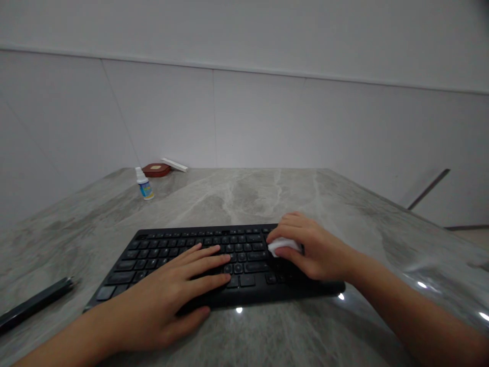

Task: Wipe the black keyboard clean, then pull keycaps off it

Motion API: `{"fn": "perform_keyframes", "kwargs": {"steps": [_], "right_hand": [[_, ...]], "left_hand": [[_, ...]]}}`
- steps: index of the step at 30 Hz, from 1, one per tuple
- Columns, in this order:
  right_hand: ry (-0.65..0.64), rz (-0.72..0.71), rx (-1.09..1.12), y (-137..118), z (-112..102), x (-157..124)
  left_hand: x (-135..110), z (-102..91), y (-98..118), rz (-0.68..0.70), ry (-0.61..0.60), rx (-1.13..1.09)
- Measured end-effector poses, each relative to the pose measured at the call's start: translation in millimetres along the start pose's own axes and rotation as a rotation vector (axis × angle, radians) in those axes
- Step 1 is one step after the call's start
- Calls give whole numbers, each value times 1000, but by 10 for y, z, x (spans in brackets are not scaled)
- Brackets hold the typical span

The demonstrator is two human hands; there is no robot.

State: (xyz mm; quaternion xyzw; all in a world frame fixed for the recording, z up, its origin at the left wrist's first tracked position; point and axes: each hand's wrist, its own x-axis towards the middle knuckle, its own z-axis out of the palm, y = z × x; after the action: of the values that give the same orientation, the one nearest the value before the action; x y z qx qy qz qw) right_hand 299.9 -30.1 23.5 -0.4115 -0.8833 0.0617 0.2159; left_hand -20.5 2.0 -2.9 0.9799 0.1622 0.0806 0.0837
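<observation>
A black keyboard (pixel 160 255) lies on the grey marble table (pixel 248 199) in front of me. My left hand (pixel 168 300) lies flat on the lower middle keys, fingers stretched out and together, holding nothing. My right hand (pixel 309 250) rests on the keyboard's right end, fingers curled around a small white wad, a cloth or tissue (pixel 281 246), pressed against the keys there.
A small white bottle with a blue label (pixel 144 184) stands at the back left. Behind it lie a red round tin (pixel 156 169) and a white flat object (pixel 174 164) by the wall. A black slim object (pixel 34 303) lies at the left edge.
</observation>
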Motion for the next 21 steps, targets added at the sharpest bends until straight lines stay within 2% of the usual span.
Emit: {"fn": "perform_keyframes", "kwargs": {"steps": [4,7,17,21], "right_hand": [[-154,47,13,-44,-11,-4],[-207,97,-14,-71,-10,4],[-207,93,-32,-89,-2,-3],[-95,187,-184,59,-120,-41]], "left_hand": [[3,0,-4,3,-1,25],[3,-1,-3,2,3,13],[-5,15,-5,-1,-5,49],[-7,19,-12,19,39,38]]}}
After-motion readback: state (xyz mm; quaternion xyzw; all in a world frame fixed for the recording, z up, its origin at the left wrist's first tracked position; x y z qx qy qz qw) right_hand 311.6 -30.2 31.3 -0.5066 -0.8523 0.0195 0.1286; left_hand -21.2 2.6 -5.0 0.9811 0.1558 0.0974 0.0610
